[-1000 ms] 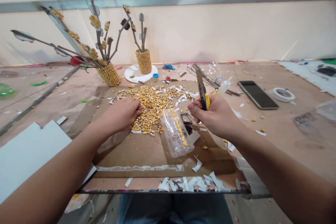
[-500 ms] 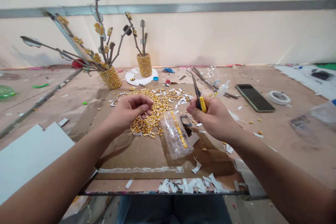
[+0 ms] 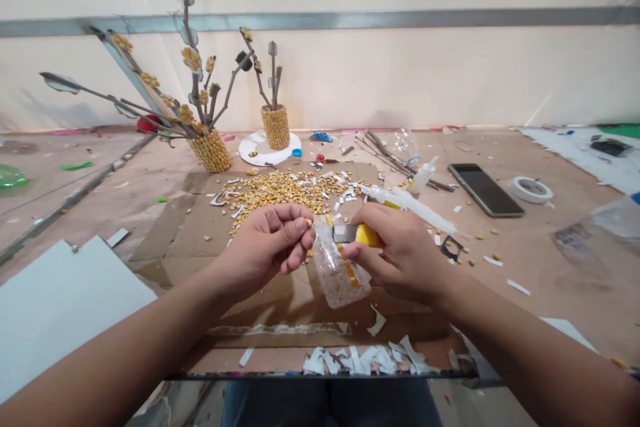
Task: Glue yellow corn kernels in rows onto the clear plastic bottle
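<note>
My left hand (image 3: 273,240) is closed in a pinch on a corn kernel, just left of a clear plastic piece (image 3: 340,273) that carries a row of glued kernels. My right hand (image 3: 395,250) grips a yellow utility knife (image 3: 357,235), laid sideways with its blade end pointing at my left fingertips above the plastic piece. A pile of loose corn kernels (image 3: 285,190) lies on the cardboard sheet (image 3: 250,280) just beyond both hands.
Two kernel-covered pots with grey branches (image 3: 213,147) (image 3: 275,125) stand at the back. A glue bottle (image 3: 423,177), a phone (image 3: 483,188), a tape roll (image 3: 533,188) and scissors (image 3: 453,247) lie to the right. White paper scraps (image 3: 360,357) line the near edge; a white board (image 3: 60,300) lies left.
My left hand lifted from the kernel pile and came inward with a kernel. My right hand tipped the knife from upright to sideways and brought it down over the plastic piece.
</note>
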The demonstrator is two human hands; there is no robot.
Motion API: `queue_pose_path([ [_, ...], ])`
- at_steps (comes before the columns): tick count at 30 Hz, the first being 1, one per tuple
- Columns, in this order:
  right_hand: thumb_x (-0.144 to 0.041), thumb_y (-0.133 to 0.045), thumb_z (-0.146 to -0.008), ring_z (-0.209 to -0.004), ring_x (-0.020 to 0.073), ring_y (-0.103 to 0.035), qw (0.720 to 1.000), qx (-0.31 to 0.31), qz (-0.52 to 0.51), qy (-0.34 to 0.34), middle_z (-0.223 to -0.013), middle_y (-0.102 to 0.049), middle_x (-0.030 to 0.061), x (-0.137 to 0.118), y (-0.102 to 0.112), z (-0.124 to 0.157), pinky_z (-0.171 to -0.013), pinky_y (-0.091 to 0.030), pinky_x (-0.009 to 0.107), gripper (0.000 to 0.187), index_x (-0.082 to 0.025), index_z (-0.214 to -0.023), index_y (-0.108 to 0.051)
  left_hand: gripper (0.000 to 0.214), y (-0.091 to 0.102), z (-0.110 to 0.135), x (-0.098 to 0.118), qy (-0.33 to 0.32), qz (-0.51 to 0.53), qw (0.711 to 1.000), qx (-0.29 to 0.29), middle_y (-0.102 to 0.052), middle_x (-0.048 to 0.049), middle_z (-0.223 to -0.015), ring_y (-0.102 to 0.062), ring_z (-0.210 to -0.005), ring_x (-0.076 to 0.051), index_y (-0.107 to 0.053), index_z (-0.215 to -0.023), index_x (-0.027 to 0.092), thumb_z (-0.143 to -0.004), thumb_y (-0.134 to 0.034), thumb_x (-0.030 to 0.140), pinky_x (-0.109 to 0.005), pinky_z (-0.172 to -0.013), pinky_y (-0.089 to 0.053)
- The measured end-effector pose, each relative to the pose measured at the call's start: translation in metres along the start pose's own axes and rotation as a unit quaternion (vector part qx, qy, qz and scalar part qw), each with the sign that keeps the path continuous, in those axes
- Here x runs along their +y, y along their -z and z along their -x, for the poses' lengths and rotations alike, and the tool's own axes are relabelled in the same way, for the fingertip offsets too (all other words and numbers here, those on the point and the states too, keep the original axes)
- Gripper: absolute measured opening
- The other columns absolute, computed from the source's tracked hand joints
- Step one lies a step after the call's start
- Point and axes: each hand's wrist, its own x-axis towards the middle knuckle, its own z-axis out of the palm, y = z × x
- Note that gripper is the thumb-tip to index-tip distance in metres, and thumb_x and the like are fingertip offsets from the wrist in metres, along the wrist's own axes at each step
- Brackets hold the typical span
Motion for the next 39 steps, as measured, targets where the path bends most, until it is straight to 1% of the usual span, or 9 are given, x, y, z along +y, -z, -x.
queue_pose_path([
  [5, -0.064, -0.049, -0.11, -0.06, 0.0139, -0.049, 0.998, -0.013, 0.041, 0.035, -0.069, -0.052, -0.0012, -0.0045, -0.0006, -0.0011, -0.059, -0.027, 0.03, 0.056, -0.019, -0.077, -0.058, 0.043, -0.0008, 0.0022, -0.0048, 0.002, -0.007, 0.999, -0.034, -0.062, 0.0056, -0.056, -0.045, -0.041, 0.0, -0.072, -0.085, 0.013, -0.078, -0.098, 0.046, -0.007, -0.044, -0.035],
  [10, -0.06, -0.053, -0.109, -0.06, 0.0136, -0.048, 0.998, -0.012, 0.046, 0.036, -0.069, -0.052, -0.0013, -0.0027, 0.0, -0.0009, -0.059, -0.027, 0.029, 0.053, -0.019, -0.076, -0.058, 0.04, 0.0001, 0.0029, -0.0063, 0.022, -0.016, 0.998, -0.05, -0.073, 0.0009, -0.068, -0.057, -0.045, -0.003, -0.075, -0.09, 0.014, -0.081, -0.096, 0.046, -0.01, -0.044, -0.043],
  [12, -0.06, -0.053, -0.109, -0.06, 0.0135, -0.048, 0.998, -0.011, 0.046, 0.038, -0.069, -0.051, -0.0013, -0.0022, 0.0001, -0.0008, -0.059, -0.027, 0.029, 0.053, -0.019, -0.076, -0.058, 0.039, -0.0005, 0.0039, -0.0062, 0.026, -0.011, 0.998, -0.054, -0.074, 0.0006, -0.07, -0.058, -0.045, -0.004, -0.075, -0.09, 0.015, -0.081, -0.096, 0.047, -0.011, -0.044, -0.045],
  [18, -0.059, -0.055, -0.108, -0.059, 0.0135, -0.047, 0.998, -0.012, 0.051, 0.044, -0.068, -0.05, -0.002, -0.0036, -0.0003, -0.0016, -0.059, -0.025, 0.029, 0.051, -0.019, -0.076, -0.058, 0.033, -0.0025, 0.0042, -0.006, 0.03, 0.003, 0.998, -0.049, -0.074, 0.0011, -0.068, -0.059, -0.045, -0.004, -0.074, -0.089, 0.015, -0.087, -0.092, 0.042, -0.01, -0.044, -0.047],
  [21, -0.059, -0.056, -0.108, -0.059, 0.0131, -0.047, 0.997, -0.012, 0.053, 0.046, -0.068, -0.049, -0.0023, -0.0032, -0.0008, -0.0016, -0.059, -0.026, 0.028, 0.052, -0.019, -0.076, -0.057, 0.035, -0.0016, 0.0037, -0.006, 0.037, 0.004, 0.998, -0.044, -0.073, 0.0014, -0.066, -0.059, -0.045, -0.004, -0.073, -0.086, 0.014, -0.085, -0.094, 0.042, -0.009, -0.043, -0.047],
  [24, -0.06, -0.056, -0.108, -0.059, 0.0134, -0.047, 0.998, -0.011, 0.052, 0.042, -0.069, -0.048, -0.0024, -0.0019, -0.0012, -0.0014, -0.059, -0.026, 0.028, 0.052, -0.02, -0.075, -0.056, 0.037, -0.0003, 0.0038, -0.0063, 0.042, 0.005, 0.998, -0.045, -0.073, 0.0014, -0.067, -0.06, -0.045, -0.004, -0.073, -0.088, 0.014, -0.084, -0.094, 0.044, -0.01, -0.044, -0.047],
  [31, -0.061, -0.05, -0.11, -0.058, 0.0133, -0.047, 0.997, -0.026, 0.058, 0.035, -0.067, -0.05, -0.0019, -0.0035, -0.0009, -0.0017, -0.059, -0.024, 0.029, 0.054, -0.02, -0.075, -0.056, 0.033, -0.001, 0.0045, -0.0097, 0.029, -0.02, 0.999, -0.038, -0.072, 0.001, -0.07, -0.064, -0.049, -0.006, -0.071, -0.09, 0.015, -0.089, -0.089, 0.043, -0.012, -0.045, -0.048],
  [36, -0.063, -0.051, -0.109, -0.059, 0.0134, -0.048, 0.997, -0.021, 0.065, 0.036, -0.068, -0.052, -0.001, -0.0046, -0.0015, -0.0016, -0.059, -0.026, 0.028, 0.055, -0.019, -0.076, -0.058, 0.031, -0.0027, 0.0071, -0.0102, 0.01, -0.058, 0.998, -0.036, -0.069, 0.0028, -0.066, -0.06, -0.045, -0.006, -0.068, -0.088, 0.016, -0.094, -0.083, 0.043, -0.013, -0.044, -0.046],
  [39, -0.062, -0.051, -0.11, -0.059, 0.0136, -0.048, 0.996, -0.012, 0.074, 0.043, -0.069, -0.053, -0.0003, -0.0066, -0.003, -0.0007, -0.058, -0.027, 0.029, 0.056, -0.018, -0.076, -0.06, 0.034, -0.0052, 0.0085, -0.0079, 0.002, -0.066, 0.997, -0.034, -0.067, 0.0036, -0.062, -0.056, -0.042, -0.005, -0.066, -0.087, 0.017, -0.093, -0.084, 0.044, -0.013, -0.043, -0.044],
])
